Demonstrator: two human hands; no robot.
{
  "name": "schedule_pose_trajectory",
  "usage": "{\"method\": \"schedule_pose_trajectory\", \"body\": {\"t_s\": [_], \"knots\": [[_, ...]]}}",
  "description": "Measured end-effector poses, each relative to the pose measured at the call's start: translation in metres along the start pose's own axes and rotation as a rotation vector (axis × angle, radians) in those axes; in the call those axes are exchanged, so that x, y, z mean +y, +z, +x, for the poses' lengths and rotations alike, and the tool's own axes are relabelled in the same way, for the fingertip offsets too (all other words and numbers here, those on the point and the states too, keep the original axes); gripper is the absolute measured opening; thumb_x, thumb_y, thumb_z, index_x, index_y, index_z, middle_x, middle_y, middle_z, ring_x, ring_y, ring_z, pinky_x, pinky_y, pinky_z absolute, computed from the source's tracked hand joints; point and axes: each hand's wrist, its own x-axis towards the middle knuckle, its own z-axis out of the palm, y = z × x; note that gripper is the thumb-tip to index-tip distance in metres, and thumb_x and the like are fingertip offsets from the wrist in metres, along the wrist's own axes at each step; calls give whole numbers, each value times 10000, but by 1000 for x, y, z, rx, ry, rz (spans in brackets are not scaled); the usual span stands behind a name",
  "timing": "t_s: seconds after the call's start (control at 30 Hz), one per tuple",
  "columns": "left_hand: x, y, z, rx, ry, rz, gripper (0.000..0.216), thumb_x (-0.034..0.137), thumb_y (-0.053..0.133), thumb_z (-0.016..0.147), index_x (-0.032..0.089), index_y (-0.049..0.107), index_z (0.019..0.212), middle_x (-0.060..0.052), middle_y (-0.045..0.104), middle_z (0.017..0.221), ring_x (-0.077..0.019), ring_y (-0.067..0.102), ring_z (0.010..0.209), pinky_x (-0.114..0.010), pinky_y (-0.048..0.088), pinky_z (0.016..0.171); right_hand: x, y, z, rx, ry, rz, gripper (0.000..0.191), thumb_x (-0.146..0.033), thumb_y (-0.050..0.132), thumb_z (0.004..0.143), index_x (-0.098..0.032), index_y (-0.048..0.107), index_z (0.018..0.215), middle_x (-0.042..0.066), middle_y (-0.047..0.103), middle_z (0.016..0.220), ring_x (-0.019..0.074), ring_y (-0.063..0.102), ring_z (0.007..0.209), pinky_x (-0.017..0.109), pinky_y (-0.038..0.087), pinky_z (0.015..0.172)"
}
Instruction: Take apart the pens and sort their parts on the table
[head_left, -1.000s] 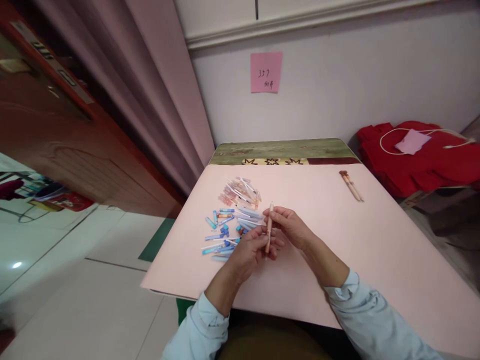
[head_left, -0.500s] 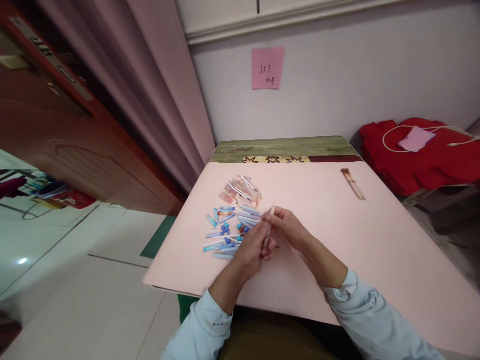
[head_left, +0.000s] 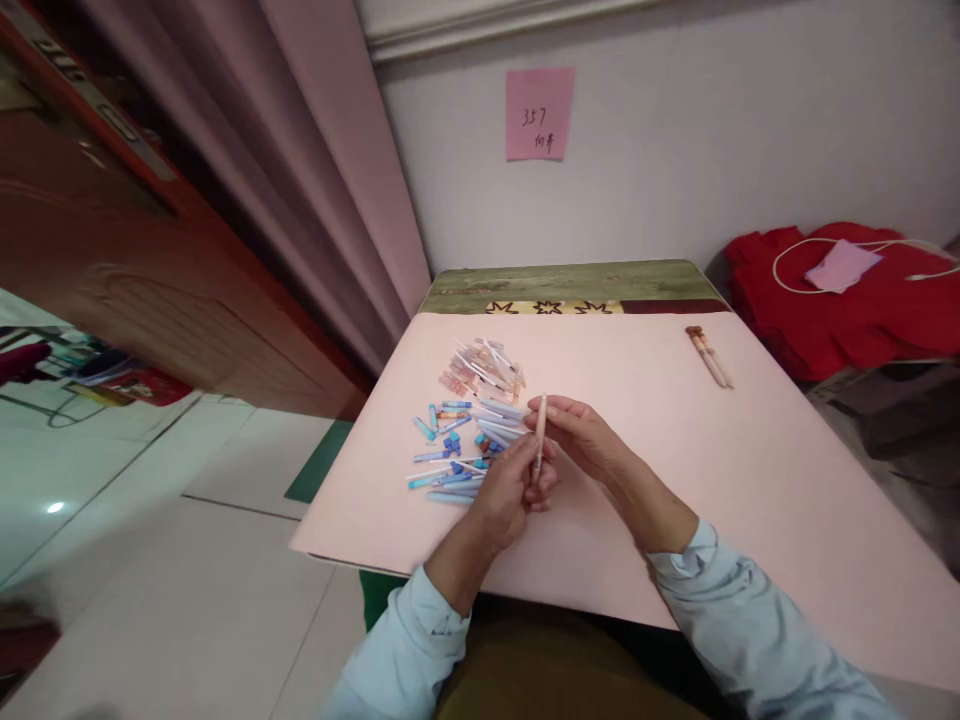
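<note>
Both my hands hold one thin beige pen (head_left: 540, 428) upright above a pink sheet (head_left: 675, 470). My left hand (head_left: 514, 490) pinches its lower end, my right hand (head_left: 577, 436) pinches its upper part. Just left of my hands lies a loose heap of blue pen parts (head_left: 454, 450). Behind that heap sits a pile of pinkish pen parts (head_left: 484, 368).
Two finished beige pens (head_left: 709, 356) lie at the sheet's far right. The sheet covers a small table (head_left: 570, 283) against a white wall with a pink note (head_left: 538, 113). Red cloth with a white cable (head_left: 847, 290) is at the right, a curtain and wooden door at the left.
The pen is held slightly more upright than before, with my left hand closed on its lower end. The view has tilted down a little; the heaps have not moved.
</note>
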Motion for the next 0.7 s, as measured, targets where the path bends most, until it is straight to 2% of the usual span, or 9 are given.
{"method": "schedule_pose_trajectory", "body": {"t_s": [0.17, 0.27, 0.33, 0.43, 0.5, 0.57, 0.6, 0.7], "knots": [[0, 2, 0, -2, -40, 2, 388, 561, 476, 888, 181, 513, 821, 64, 385, 451, -52, 182, 391, -185, 182, 413, 2, 3, 0, -134, -57, -17, 262, -418, 733, 802, -172, 651, 842, 0, 657, 667, 105, 541, 495, 243, 419, 521], [0, 4, 0, 1, -48, 28, 464, 641, 455, 872, 183, 516, 828, 66, 385, 449, -52, 173, 391, -184, 180, 411, 2, 5, 0, -134, -66, -30, 282, -426, 748, 784, -178, 616, 802, -10, 637, 641, 96, 504, 458, 224, 366, 452], [-1, 5, 0, 16, -27, 55, 457, 643, 516, 842, 187, 511, 827, 70, 392, 455, -48, 170, 391, -178, 168, 410, 2, 5, 0, -124, -67, -43, 273, -416, 754, 781, -182, 616, 798, -24, 625, 623, 85, 478, 437, 220, 363, 445], [-3, 5, 0, 22, 8, 59, 413, 590, 592, 819, 188, 501, 803, 73, 397, 468, -42, 181, 392, -174, 164, 412, 1, 4, -1, -119, -60, -32, 248, -418, 725, 814, -186, 670, 884, -9, 676, 718, 82, 526, 483, 243, 454, 549], [-3, 4, 0, 9, 8, 38, 398, 573, 584, 829, 184, 505, 796, 74, 389, 470, -42, 189, 393, -176, 172, 415, 0, 3, -1, -121, -46, 19, 289, -428, 705, 827, -194, 700, 996, 36, 724, 902, 116, 625, 660, 274, 503, 709], [-2, 4, 0, 4, -3, 26, 381, 554, 572, 842, 179, 521, 804, 75, 379, 466, -44, 193, 392, -180, 175, 417, -1, 0, -1, -117, -8, 58, 335, -418, 719, 812, -198, 708, 1063, 63, 731, 1005, 153, 656, 808, 289, 503, 779], [-1, 4, -1, 3, -11, 24, 374, 546, 563, 850, 175, 530, 812, 73, 380, 466, -44, 194, 392, -181, 177, 417, -1, 0, -1, -107, 12, 61, 338, -406, 733, 798, -196, 713, 1062, 66, 737, 988, 159, 657, 801, 283, 504, 745], [0, 5, -1, 8, -21, 27, 373, 537, 523, 875, 167, 551, 831, 66, 391, 465, -45, 191, 388, -185, 183, 418, 0, -1, 0, -75, 19, 46, 286, -384, 760, 773, -185, 722, 975, 55, 741, 889, 108, 583, 567, 244, 452, 547]]}}
